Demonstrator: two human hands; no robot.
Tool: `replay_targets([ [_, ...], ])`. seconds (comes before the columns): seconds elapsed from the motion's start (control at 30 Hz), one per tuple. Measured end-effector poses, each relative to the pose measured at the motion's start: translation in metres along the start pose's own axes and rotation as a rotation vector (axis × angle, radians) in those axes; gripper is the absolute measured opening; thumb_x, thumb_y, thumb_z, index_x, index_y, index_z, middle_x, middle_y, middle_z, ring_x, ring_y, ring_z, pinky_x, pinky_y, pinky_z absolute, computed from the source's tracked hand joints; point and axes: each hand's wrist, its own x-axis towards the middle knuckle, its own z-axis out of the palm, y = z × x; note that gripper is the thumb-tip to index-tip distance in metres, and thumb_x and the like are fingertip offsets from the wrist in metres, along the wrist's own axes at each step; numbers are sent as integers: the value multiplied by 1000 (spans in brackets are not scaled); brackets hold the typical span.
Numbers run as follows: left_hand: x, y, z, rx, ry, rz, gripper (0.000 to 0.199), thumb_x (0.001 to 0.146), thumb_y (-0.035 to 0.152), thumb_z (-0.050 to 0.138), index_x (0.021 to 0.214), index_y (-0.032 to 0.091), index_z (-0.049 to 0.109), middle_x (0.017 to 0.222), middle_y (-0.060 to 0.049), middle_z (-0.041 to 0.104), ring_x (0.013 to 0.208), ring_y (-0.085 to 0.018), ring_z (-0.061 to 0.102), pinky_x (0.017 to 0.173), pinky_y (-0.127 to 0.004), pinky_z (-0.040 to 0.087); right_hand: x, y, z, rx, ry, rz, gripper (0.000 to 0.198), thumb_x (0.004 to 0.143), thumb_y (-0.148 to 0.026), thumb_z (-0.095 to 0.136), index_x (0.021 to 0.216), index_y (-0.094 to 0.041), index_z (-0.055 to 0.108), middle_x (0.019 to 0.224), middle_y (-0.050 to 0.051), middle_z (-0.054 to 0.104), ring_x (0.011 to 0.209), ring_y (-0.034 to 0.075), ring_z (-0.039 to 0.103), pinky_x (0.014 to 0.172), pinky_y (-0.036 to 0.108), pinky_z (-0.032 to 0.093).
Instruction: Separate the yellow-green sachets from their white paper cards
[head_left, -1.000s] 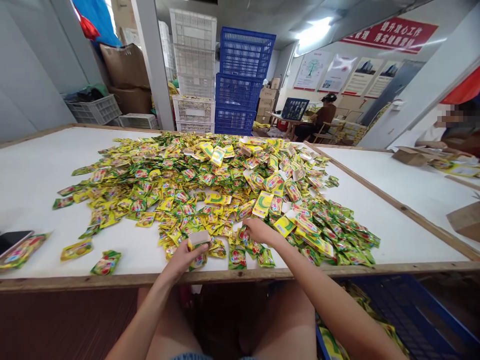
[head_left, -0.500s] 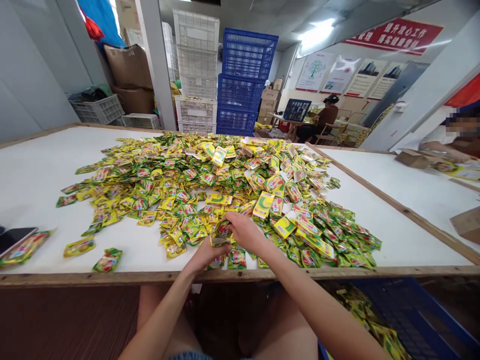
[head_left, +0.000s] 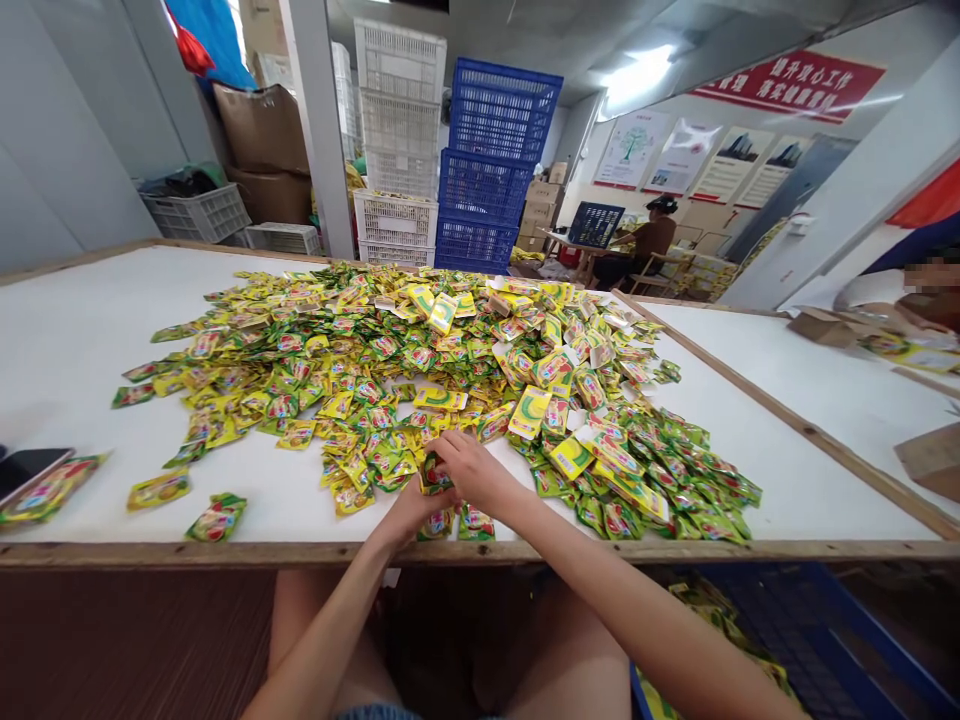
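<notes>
Near the table's front edge, my left hand (head_left: 411, 508) is closed around a small yellow carton, mostly hidden behind my fingers. My right hand (head_left: 471, 472) comes over it from the right, its bent fingers on a small green packet (head_left: 434, 474) at the carton's mouth. How deep the packet sits I cannot tell. Just below my hands lie two more green packets, one of them (head_left: 475, 522) close to the edge. Around and beyond spreads a large heap of green and yellow packets (head_left: 360, 390), with flat yellow cartons (head_left: 529, 412) on its right side.
A wooden rim (head_left: 247, 555) borders the white table (head_left: 82, 330). A phone (head_left: 34, 468) lies at the left on a larger packet. Blue crates (head_left: 487, 185) and white crates (head_left: 397, 130) stand behind. Below right is a blue crate (head_left: 847, 640) of packets. Two other people sit farther off.
My right hand has moved slightly left and lower over the left hand, covering the carton's open edge that showed before. The green packet shows more between the hands.
</notes>
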Motion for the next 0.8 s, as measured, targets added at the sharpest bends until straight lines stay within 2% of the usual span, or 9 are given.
replay_targets([
  [0.13, -1, 5, 3, 51, -43, 25, 25, 62, 36, 69, 69, 15, 57, 60, 0, 60, 59, -15, 55, 65, -28, 45, -9, 7, 16, 66, 160, 0, 18, 83, -12, 50, 100, -14, 51, 93, 8, 56, 90, 20, 46, 81, 32, 39],
  [0.23, -2, 7, 4, 115, 21, 33, 23, 60, 32, 68, 70, 15, 57, 63, 0, 60, 63, -16, 55, 66, -28, 45, -14, 5, 23, 112, 226, -24, 11, 84, -11, 46, 92, -15, 53, 88, 8, 56, 85, 20, 46, 78, 32, 40],
  [0.37, -2, 8, 4, 179, 83, 96, 15, 56, 20, 66, 67, 15, 56, 68, 1, 60, 72, -17, 53, 70, -28, 43, -22, -3, 27, 141, 244, -21, 11, 85, -13, 44, 85, -17, 54, 83, 6, 58, 81, 19, 47, 74, 32, 38],
  [0.47, -2, 6, 3, 156, 56, 118, 13, 56, 16, 63, 68, 15, 58, 70, 0, 60, 74, -17, 52, 72, -28, 42, -30, -6, 26, 130, 241, 22, 12, 85, -20, 48, 95, -18, 55, 87, 6, 61, 84, 20, 48, 76, 34, 36],
  [0.57, -3, 4, 2, 105, 15, 123, 23, 58, 19, 65, 79, 14, 61, 78, -2, 63, 77, -18, 54, 75, -29, 42, -37, -8, 21, 132, 245, 103, 22, 86, -25, 49, 106, -18, 53, 95, 7, 61, 90, 21, 48, 79, 35, 34],
  [0.7, -3, 0, 1, 83, -17, 117, 32, 58, 28, 70, 86, 13, 63, 80, -4, 64, 77, -18, 56, 75, -29, 43, -41, -15, 17, 82, 306, 268, 14, 84, -28, 51, 87, -20, 62, 107, 8, 54, 103, 24, 40, 85, 39, 30],
  [0.8, -2, -3, 0, 126, 12, 121, 31, 59, 31, 70, 83, 12, 63, 77, -4, 64, 74, -18, 56, 74, -29, 43, -41, -20, 18, 97, 264, 278, 15, 82, -29, 54, 75, -19, 64, 114, 8, 50, 112, 26, 34, 89, 41, 27],
])
